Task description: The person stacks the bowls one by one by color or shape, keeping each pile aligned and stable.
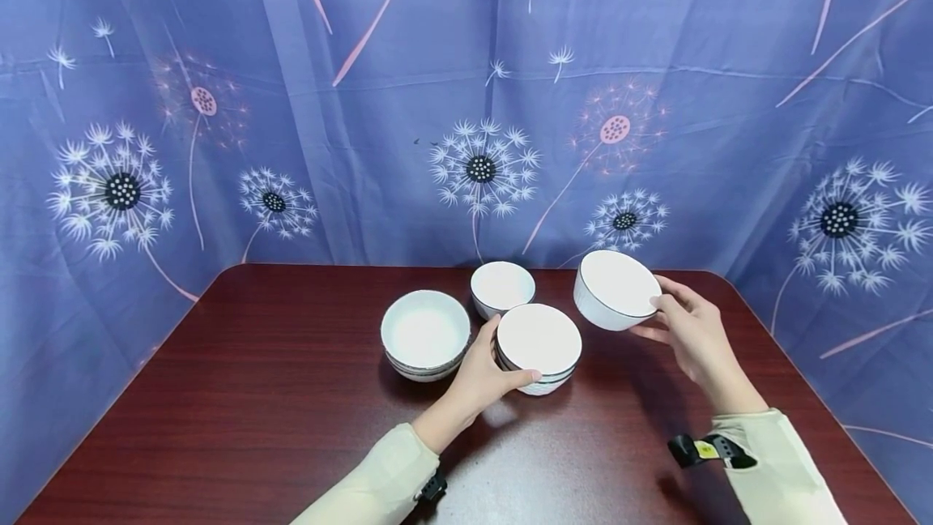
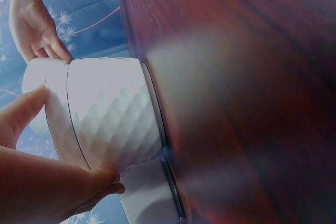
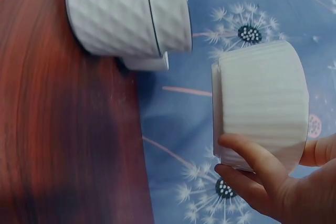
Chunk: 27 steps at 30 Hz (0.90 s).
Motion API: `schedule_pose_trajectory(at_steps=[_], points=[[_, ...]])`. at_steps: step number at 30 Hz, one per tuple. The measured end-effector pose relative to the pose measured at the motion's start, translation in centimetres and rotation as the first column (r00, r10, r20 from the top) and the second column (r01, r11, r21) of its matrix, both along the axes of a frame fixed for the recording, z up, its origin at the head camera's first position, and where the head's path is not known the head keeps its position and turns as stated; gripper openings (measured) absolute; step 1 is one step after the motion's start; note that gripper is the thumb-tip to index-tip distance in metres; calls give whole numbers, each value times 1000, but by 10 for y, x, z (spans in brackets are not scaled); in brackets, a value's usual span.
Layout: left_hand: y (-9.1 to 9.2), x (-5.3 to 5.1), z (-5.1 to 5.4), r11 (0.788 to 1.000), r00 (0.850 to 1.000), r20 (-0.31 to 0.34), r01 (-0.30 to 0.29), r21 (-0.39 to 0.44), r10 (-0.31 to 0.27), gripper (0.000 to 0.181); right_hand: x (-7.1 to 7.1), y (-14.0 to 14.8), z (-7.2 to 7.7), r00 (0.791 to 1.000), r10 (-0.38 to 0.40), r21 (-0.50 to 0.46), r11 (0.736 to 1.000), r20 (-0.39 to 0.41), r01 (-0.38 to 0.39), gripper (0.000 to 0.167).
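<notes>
In the head view a white bowl with a thin dark rim (image 1: pixel 618 285) is tilted above the table, pinched at its right side by my right hand (image 1: pixel 696 339). The right wrist view shows its ribbed outside (image 3: pixel 262 98) and the fingers of the right hand (image 3: pixel 283 182) around it. My left hand (image 1: pixel 477 383) grips a stack of white bowls (image 1: pixel 539 340) standing on the table, thumb at the front and fingers at the left side. Seen from the left wrist, the stack (image 2: pixel 113 108) has a dimpled surface, with the left hand (image 2: pixel 58 166) against it.
Left of the gripped stack stands another stack of pale bowls (image 1: pixel 425 332). A smaller white bowl (image 1: pixel 503 286) sits behind, between the two stacks. The dark red table (image 1: pixel 255 395) ends at a blue curtain with dandelion prints (image 1: pixel 379 120).
</notes>
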<state>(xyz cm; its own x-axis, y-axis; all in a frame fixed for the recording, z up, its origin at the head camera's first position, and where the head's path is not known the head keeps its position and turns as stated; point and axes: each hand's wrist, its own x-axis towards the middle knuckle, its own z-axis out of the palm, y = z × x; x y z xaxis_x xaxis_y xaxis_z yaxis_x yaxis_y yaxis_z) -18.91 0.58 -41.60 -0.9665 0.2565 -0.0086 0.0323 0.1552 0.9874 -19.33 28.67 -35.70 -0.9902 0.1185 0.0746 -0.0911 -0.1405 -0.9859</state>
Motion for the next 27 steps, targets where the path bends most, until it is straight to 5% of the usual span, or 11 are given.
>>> schedule_pose_trajectory(at_steps=[27], points=[[-1,0,-1,1000,1000,4,0,22,0,102,3,-37,7,994,113,103,988,1,-113,50]])
